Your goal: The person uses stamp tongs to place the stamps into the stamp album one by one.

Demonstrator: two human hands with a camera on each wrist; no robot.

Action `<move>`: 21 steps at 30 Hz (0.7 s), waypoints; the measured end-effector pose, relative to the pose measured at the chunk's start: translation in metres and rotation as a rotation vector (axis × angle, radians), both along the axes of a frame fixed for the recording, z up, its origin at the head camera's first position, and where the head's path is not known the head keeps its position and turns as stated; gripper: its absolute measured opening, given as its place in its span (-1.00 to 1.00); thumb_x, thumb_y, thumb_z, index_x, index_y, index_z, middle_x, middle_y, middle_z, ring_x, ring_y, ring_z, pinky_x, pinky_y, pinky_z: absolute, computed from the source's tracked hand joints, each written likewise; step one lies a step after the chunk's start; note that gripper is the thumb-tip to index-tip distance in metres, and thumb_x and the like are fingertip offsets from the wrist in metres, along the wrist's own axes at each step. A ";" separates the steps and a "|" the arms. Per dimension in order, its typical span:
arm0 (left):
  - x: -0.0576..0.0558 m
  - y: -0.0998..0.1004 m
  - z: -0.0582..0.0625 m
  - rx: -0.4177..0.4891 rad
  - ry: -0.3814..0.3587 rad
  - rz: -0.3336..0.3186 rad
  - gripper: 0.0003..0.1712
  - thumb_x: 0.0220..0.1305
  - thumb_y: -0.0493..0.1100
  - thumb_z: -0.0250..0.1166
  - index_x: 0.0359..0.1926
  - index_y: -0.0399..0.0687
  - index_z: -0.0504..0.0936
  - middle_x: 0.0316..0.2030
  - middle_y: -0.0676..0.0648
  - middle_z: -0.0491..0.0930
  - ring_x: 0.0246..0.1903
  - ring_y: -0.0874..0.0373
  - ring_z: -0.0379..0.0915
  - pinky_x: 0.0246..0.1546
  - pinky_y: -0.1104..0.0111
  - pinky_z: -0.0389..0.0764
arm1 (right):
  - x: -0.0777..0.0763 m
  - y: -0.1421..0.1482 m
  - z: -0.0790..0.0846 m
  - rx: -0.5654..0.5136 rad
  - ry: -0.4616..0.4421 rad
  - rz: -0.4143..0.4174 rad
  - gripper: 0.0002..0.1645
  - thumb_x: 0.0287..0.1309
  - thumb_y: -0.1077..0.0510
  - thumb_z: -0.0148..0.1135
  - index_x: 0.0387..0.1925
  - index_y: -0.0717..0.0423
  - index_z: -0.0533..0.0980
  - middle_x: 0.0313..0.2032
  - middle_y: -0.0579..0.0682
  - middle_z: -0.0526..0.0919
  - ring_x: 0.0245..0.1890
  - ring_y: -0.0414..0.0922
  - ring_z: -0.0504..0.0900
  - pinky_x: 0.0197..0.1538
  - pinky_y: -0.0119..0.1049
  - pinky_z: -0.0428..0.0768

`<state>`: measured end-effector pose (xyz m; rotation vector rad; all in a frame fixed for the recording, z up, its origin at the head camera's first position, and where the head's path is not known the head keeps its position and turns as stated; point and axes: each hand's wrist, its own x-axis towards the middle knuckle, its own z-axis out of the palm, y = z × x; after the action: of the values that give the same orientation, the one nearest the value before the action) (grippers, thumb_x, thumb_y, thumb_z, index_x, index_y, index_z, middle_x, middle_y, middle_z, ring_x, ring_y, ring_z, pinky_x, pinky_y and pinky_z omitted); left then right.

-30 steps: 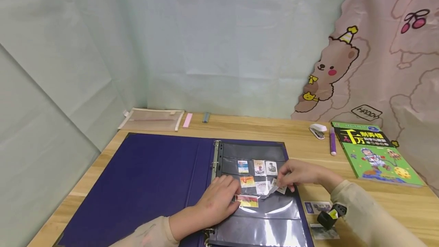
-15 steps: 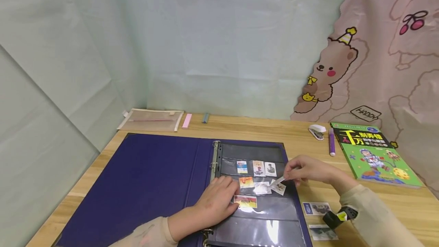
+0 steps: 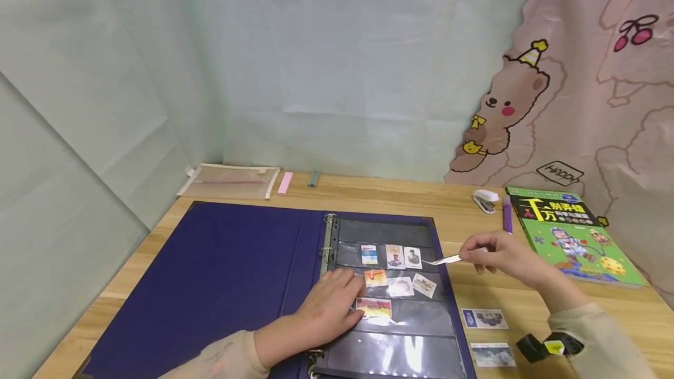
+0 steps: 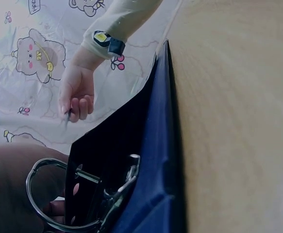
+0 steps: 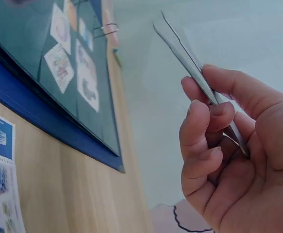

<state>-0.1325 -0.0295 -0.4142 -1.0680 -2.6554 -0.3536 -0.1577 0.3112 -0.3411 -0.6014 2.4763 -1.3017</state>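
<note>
My right hand (image 3: pixel 505 257) holds metal tweezers (image 5: pixel 190 62) off the album's right edge. In the right wrist view their bent tips stand apart with nothing between them. My left hand (image 3: pixel 330 303) rests on the inner side of the black stock page (image 3: pixel 397 352), by the binder rings (image 4: pixel 34 189). Several stamps sit in the page's strips. A pale stamp (image 3: pixel 423 285) at the right of the middle row lies tilted, beside another pale stamp (image 3: pixel 401 287). A red and yellow stamp (image 3: pixel 375 307) lies near my left fingertips, below an orange stamp (image 3: pixel 375 278).
The open blue album cover (image 3: pixel 210 274) spreads left. Right of the page lie a blue-edged stamp (image 3: pixel 485 319) and a grey stamp (image 3: pixel 493 355). Farther back are a stapler (image 3: pixel 485 200), a purple marker (image 3: pixel 507 214), a green book (image 3: pixel 584 244) and a mesh pouch (image 3: pixel 231 181).
My right hand has moved right, away from the page, taking the tweezers off the tilted stamp, which stays on the page. My left hand has stayed in place.
</note>
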 end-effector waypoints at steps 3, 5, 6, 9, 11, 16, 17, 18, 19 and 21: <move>0.000 0.000 -0.001 0.000 0.000 0.001 -0.68 -0.10 0.02 0.34 -0.42 0.09 0.36 -0.48 0.15 0.29 -0.42 0.27 0.21 -0.37 0.47 0.20 | 0.006 0.006 0.003 -0.036 0.021 -0.006 -0.77 0.20 0.23 0.02 -0.31 0.37 0.48 -0.61 -0.14 0.47 -0.63 -0.23 0.41 -0.60 -0.27 0.36; -0.001 0.000 -0.001 0.000 0.003 0.001 -0.67 -0.11 0.02 0.35 -0.42 0.09 0.36 -0.48 0.15 0.29 -0.41 0.27 0.21 -0.37 0.46 0.19 | 0.010 0.010 0.005 -0.037 0.016 -0.028 -0.78 0.20 0.23 0.01 -0.30 0.35 0.50 -0.61 -0.15 0.48 -0.62 -0.21 0.41 -0.58 -0.26 0.36; -0.001 0.000 -0.002 -0.001 0.006 0.001 -0.67 -0.11 0.02 0.35 -0.42 0.09 0.36 -0.48 0.15 0.29 -0.41 0.27 0.22 -0.37 0.46 0.20 | 0.012 0.013 0.005 -0.035 0.019 -0.034 -0.78 0.21 0.23 0.01 -0.29 0.33 0.50 -0.61 -0.17 0.49 -0.62 -0.21 0.41 -0.58 -0.27 0.36; -0.001 0.000 -0.002 -0.004 0.016 0.000 -0.67 -0.11 0.02 0.35 -0.42 0.09 0.35 -0.48 0.15 0.29 -0.40 0.27 0.22 -0.36 0.46 0.20 | 0.019 0.019 0.006 -0.027 0.010 -0.068 -0.80 0.21 0.24 0.00 -0.29 0.29 0.53 -0.62 -0.22 0.48 -0.61 -0.18 0.41 -0.55 -0.27 0.36; -0.001 0.000 -0.001 -0.007 0.015 0.001 -0.67 -0.11 0.03 0.35 -0.42 0.09 0.35 -0.48 0.15 0.29 -0.40 0.27 0.22 -0.36 0.45 0.20 | 0.024 0.022 0.008 -0.024 0.018 -0.082 -0.79 0.21 0.26 -0.01 -0.28 0.30 0.53 -0.62 -0.23 0.48 -0.61 -0.15 0.40 -0.55 -0.28 0.34; -0.001 0.000 -0.001 -0.011 0.014 0.003 -0.66 -0.11 0.03 0.35 -0.42 0.09 0.35 -0.47 0.15 0.29 -0.40 0.27 0.23 -0.36 0.45 0.21 | 0.037 0.033 0.009 -0.023 0.010 -0.114 -0.76 0.23 0.27 -0.05 -0.24 0.31 0.54 -0.62 -0.24 0.46 -0.61 -0.09 0.35 -0.55 -0.28 0.31; -0.001 0.000 -0.001 -0.011 0.013 0.004 -0.66 -0.11 0.03 0.35 -0.42 0.09 0.36 -0.47 0.15 0.30 -0.40 0.27 0.23 -0.36 0.45 0.22 | 0.040 0.035 0.008 -0.018 0.006 -0.125 -0.76 0.23 0.27 -0.05 -0.24 0.29 0.54 -0.62 -0.24 0.45 -0.62 -0.11 0.35 -0.55 -0.28 0.31; -0.001 0.000 -0.001 -0.012 0.013 0.003 -0.66 -0.11 0.03 0.35 -0.42 0.09 0.36 -0.47 0.15 0.30 -0.40 0.27 0.23 -0.36 0.45 0.22 | 0.043 0.037 0.007 -0.019 -0.005 -0.133 -0.76 0.23 0.27 -0.05 -0.23 0.29 0.53 -0.62 -0.24 0.45 -0.61 -0.09 0.36 -0.54 -0.27 0.31; -0.001 0.000 -0.001 -0.010 0.012 0.002 -0.67 -0.11 0.03 0.35 -0.42 0.09 0.36 -0.47 0.15 0.30 -0.39 0.27 0.23 -0.35 0.45 0.22 | 0.046 0.040 0.006 -0.020 -0.007 -0.134 -0.76 0.23 0.28 -0.06 -0.23 0.30 0.53 -0.62 -0.24 0.45 -0.60 -0.08 0.35 -0.54 -0.27 0.31; -0.001 0.000 -0.001 -0.008 0.013 0.000 -0.67 -0.11 0.03 0.35 -0.42 0.09 0.36 -0.47 0.15 0.30 -0.39 0.27 0.23 -0.35 0.45 0.22 | 0.051 0.044 0.004 -0.013 -0.015 -0.157 -0.76 0.23 0.27 -0.06 -0.23 0.29 0.52 -0.61 -0.26 0.45 -0.60 -0.08 0.36 -0.52 -0.27 0.32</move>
<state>-0.1334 -0.0294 -0.4156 -1.0696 -2.6472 -0.3349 -0.1070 0.3556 -0.3374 -0.4057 2.5484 -1.3731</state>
